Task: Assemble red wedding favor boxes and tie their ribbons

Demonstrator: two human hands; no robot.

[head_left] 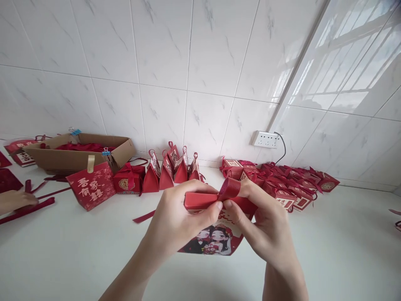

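Observation:
Both hands hold a red gift box (213, 240) above the white table, its front printed with a cartoon bridal couple. My left hand (184, 209) pinches the box's folded top edge from the left, thumb in front and fingers behind. From the right, my right hand (260, 221) grips the same edge, its thumb tip close to the left one. A dark red ribbon (230, 189) stands up in a loop at the top middle, between the hands. One ribbon tail sticks out to the left behind my left hand. The fingers behind the box are partly hidden.
A cardboard box (75, 159) holding red ribbons stands back left, with a leaning red bag (92, 186) before it. Several peaked boxes (166, 171) line the wall; bow-tied boxes (282, 179) cluster right, near a power socket (265, 139). Another person's hand (19, 200) is at far left.

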